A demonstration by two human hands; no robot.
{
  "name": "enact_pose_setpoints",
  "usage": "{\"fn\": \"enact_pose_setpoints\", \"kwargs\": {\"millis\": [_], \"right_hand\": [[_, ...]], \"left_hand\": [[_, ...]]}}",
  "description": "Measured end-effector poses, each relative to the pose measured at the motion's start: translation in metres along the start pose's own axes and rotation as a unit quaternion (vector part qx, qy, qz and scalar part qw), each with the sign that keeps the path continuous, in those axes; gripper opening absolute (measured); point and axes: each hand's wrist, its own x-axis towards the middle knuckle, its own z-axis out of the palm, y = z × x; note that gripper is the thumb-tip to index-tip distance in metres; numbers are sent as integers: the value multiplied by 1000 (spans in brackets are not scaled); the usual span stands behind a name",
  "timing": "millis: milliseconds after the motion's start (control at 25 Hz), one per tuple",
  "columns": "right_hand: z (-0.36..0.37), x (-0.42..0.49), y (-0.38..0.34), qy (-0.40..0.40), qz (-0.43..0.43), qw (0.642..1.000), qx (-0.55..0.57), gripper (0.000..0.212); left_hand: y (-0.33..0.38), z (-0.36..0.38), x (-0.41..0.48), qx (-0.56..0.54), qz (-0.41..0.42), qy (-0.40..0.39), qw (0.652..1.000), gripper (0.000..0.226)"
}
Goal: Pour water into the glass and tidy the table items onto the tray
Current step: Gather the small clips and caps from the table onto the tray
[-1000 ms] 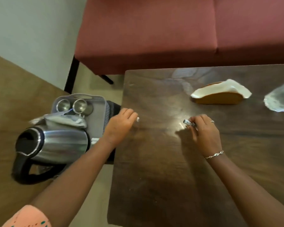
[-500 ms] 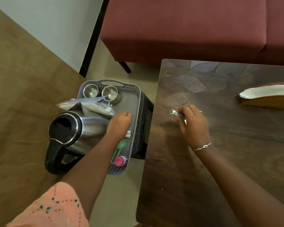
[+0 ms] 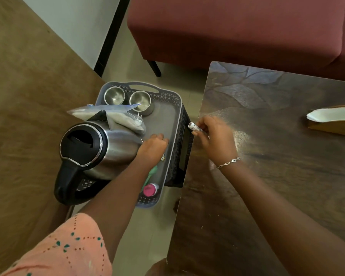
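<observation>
Tidying step in hand, by my read: one item on its way from table to tray.

- Nearest: orange patterned sleeve (image 3: 68, 250), left forearm reaching forward into the grey plastic lattice-walled tray (image 3: 163, 120).
- Tray near end: pink-capped small container (image 3: 149, 190), pale green plastic piece (image 3: 152, 171) just beyond it.
- left hand (image 3: 152, 148): knuckles up, fingers curled under, low over the tray floor, right against the steel electric kettle with black lid and handle (image 3: 116, 148). Can't tell if anything is in it; palm side is hidden.
- right hand (image 3: 217, 140): at the left edge of the dark wooden table (image 3: 277, 186), thumb and fingertips pinching a small white printed tube (image 3: 194, 127).
- Key relation: the tube's free end sticks out left past the table edge, over the black lattice crate (image 3: 180, 148) under the tray. Long axis runs roughly left-right, pointing at the tray. Tray lies directly left of the right hand, just beside it. Right hand has the item, so it is the one to finish.
- Next move, my guess: short carry left over the tray's right wall onto bare floor beyond the left hand.
- Farther in the tray: clear plastic bag of pale contents (image 3: 116, 116) draped on the kettle, two small steel cups (image 3: 114, 96) at the far end.
- Still on the table, well right: wooden napkin holder with white napkins (image 3: 333, 121).
- Behind: dark red upholstered sofa (image 3: 237, 30).
</observation>
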Motion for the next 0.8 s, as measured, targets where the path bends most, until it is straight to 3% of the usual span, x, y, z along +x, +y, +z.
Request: {"fn": "enact_pose_setpoints", "kwargs": {"millis": [200,360,480,640,800], "right_hand": [[21,29,-27,-116,-14,993,-17,16],[51,49,-44,-192,-70,973,-111,23],[70,55,-51,-231,-109,947,-195,22],[93,45,-54,-317,-146,902,-255,21],[109,41,-54,-317,-125,900,-270,20]], "left_hand": [[6,20,-24,-64,-6,39,997,26],[2,46,-38,-81,13,115,990,42],[7,50,-44,-110,3,98,989,46],[9,49,-49,-115,-8,109,987,35],[9,55,-52,-148,-3,105,983,38]]}}
